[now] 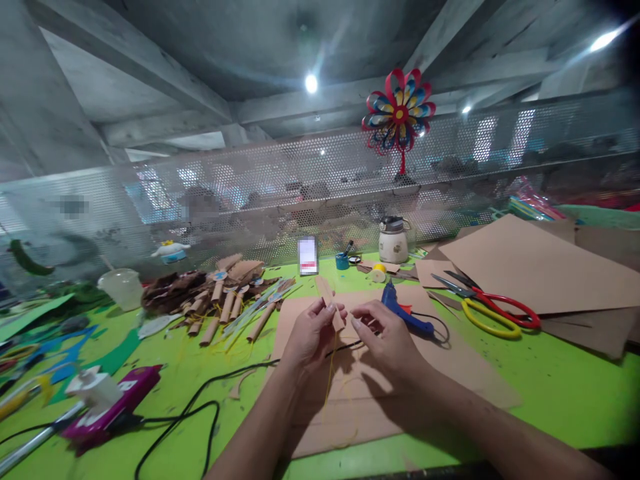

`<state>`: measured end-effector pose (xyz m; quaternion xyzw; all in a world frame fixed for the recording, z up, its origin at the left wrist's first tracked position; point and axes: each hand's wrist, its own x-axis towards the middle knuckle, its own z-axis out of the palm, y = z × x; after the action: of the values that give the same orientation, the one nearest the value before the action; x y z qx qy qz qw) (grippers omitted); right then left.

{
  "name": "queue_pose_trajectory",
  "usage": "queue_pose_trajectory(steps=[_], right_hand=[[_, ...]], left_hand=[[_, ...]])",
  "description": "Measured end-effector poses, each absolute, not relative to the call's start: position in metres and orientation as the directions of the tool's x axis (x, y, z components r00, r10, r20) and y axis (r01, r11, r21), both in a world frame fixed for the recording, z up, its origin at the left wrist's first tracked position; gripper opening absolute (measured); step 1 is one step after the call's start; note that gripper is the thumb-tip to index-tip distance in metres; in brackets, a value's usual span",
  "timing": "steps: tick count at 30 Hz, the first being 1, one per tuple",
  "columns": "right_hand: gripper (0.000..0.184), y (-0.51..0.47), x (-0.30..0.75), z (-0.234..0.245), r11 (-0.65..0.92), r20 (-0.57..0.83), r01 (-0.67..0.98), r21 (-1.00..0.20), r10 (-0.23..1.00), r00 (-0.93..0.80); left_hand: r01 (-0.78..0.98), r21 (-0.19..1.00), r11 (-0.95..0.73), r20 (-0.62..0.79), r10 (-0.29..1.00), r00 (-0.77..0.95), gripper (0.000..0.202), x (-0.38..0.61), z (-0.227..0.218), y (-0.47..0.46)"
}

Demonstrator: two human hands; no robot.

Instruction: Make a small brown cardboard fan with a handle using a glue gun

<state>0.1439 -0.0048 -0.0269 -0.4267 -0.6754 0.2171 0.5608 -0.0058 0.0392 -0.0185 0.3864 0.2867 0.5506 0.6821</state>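
My left hand (313,333) pinches a narrow strip of brown cardboard (330,300) that stands up from its fingers. A thin yellow thread (330,373) hangs down from that strip. My right hand (385,337) is closed just right of the strip, its fingertips pressed together near the thread's top end. Both hands hover over a brown cardboard sheet (360,407) on the green table (550,387). A blue glue gun (405,313) lies just behind my right hand.
Red and yellow scissors (493,310) lie on cardboard sheets (540,267) at right. A pile of rolled cardboard tubes (225,303) sits at left, with a plastic cup (121,287). A pink power strip (113,403) and black cable (200,407) lie front left. A paper flower (399,113) tops the mesh screen.
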Motion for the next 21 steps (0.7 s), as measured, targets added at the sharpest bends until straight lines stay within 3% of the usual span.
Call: queue_pose_trajectory(steps=[9, 12, 15, 21], right_hand=[[0.018, -0.004, 0.143, -0.029, 0.531, 0.551, 0.311, -0.788, 0.834, -0.026], [0.024, -0.004, 0.141, -0.033, 0.482, 0.485, 0.251, -0.84, 0.873, -0.053], [0.032, -0.002, 0.139, -0.036, 0.413, 0.408, 0.24, -0.878, 0.91, -0.075], [0.034, 0.0, 0.137, -0.037, 0.437, 0.425, 0.159, -0.885, 0.899, -0.101]], left_hand=[[-0.482, 0.876, 0.028, 0.057, 0.985, 0.161, 0.045, -0.005, -0.017, 0.039], [-0.466, 0.885, 0.005, 0.068, 0.988, 0.14, 0.048, -0.003, -0.015, 0.036], [-0.469, 0.883, -0.013, 0.1, 0.982, 0.162, 0.047, 0.003, -0.014, 0.03], [-0.517, 0.854, 0.065, 0.074, 0.967, 0.244, 0.043, 0.012, -0.018, 0.022]])
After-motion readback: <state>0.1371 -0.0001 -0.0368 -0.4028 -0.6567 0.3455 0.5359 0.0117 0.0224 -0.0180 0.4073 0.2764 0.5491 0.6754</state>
